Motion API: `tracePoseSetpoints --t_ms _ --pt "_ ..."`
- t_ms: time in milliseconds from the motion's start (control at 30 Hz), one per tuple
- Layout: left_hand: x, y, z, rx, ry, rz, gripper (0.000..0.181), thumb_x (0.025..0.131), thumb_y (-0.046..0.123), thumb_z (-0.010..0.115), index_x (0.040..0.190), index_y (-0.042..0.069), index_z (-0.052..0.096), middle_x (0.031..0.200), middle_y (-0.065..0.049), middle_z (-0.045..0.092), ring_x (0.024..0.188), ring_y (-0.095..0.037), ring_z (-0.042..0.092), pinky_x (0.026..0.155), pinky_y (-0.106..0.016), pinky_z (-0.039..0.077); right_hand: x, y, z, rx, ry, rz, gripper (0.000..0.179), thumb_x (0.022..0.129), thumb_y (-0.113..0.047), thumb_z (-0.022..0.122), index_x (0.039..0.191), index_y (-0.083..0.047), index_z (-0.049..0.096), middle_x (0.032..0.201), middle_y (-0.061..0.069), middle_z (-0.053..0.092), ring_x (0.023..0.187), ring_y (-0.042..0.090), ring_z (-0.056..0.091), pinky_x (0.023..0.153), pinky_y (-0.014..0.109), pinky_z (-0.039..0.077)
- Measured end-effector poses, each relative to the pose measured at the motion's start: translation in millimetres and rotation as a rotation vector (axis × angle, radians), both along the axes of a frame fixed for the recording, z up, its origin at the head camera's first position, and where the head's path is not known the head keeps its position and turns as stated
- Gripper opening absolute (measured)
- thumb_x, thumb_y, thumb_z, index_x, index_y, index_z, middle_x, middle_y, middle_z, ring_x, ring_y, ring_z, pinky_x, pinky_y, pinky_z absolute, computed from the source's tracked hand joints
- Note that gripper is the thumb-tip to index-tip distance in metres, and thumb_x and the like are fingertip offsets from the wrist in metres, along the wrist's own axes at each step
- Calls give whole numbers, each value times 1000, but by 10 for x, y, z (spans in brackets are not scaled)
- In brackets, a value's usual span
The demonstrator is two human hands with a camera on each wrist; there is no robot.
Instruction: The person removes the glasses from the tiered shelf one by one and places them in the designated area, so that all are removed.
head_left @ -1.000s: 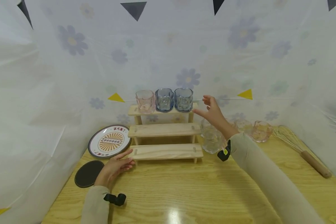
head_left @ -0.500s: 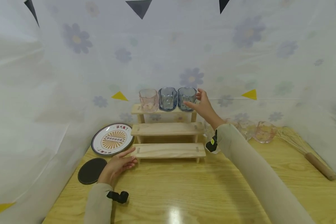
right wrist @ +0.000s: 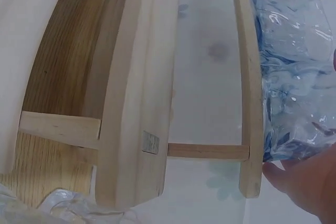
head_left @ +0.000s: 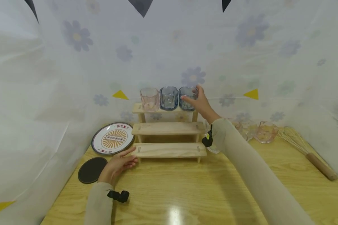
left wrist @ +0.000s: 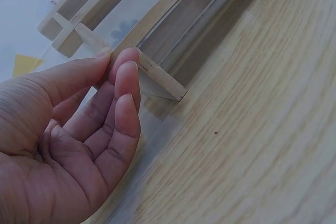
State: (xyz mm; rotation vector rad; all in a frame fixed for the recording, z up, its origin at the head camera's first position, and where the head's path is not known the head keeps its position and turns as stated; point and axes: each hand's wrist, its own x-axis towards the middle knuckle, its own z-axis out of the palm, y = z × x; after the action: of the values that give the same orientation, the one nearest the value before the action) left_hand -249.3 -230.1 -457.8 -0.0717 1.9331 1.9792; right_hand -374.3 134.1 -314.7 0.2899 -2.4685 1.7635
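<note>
Resting on the wooden table (head_left: 186,193), the left hand (head_left: 116,167) is seen with fingers nearly straight, fingertips touching the left end of the lowest step of a three-step wooden rack (head_left: 169,150). Farther back, on the rack's top step, the rightmost blue glass (head_left: 187,97) is clasped by the right hand (head_left: 201,104), fingers curled around it.

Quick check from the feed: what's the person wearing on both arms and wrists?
Both arms are in long, plain beige sleeves: left sleeve, right sleeve. Each wrist carries a small black camera: the left camera is all black, the right camera has a yellow mark. The left hand and right hand are bare, with no gloves or rings visible.
</note>
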Motion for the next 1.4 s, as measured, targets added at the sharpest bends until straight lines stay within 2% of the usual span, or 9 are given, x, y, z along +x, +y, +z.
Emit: tracePoseSetpoints --t_ms 133,500,800,1100,1400 --pt "6 10 -2 0 -6 -5 58 94 8 58 147 6 34 83 -2 71 70 -9 65 68 -21 54 1 -23 -20 2 4 -10 103 81 -50 69 153 -16 3 149 10 27 129 26 37 104 43 36" --pt "35 -6 -56 -18 -9 11 58 93 10 60 146 9 36 86 -3 71 71 -10 65 68 -22 54 35 -83 -40 18 9 -57 94 82 -47 70 150 -15 14 142 8 34 127 26 37 102 44 37" --pt "44 -48 -41 -8 4 14 59 94 10 59 147 9 35 84 -1 71 72 -9 65 68 -22 54 52 -129 57 16 16 -37 91 83 -43 71 149 -12 16 140 9 36 125 24 40 100 42 39" --pt "55 -41 -37 0 3 7 59 93 10 60 147 9 35 84 -1 71 71 -9 66 69 -22 54 182 19 74 -12 -19 -13 92 82 -40 73 150 -13 17 141 8 36 123 25 40 96 43 42" --pt "36 -35 -34 13 -1 7 59 93 9 60 147 9 35 83 -1 71 71 -9 66 69 -22 54 305 298 21 -28 4 -46 94 79 -43 75 149 -13 19 139 7 38 121 24 40 95 44 40"
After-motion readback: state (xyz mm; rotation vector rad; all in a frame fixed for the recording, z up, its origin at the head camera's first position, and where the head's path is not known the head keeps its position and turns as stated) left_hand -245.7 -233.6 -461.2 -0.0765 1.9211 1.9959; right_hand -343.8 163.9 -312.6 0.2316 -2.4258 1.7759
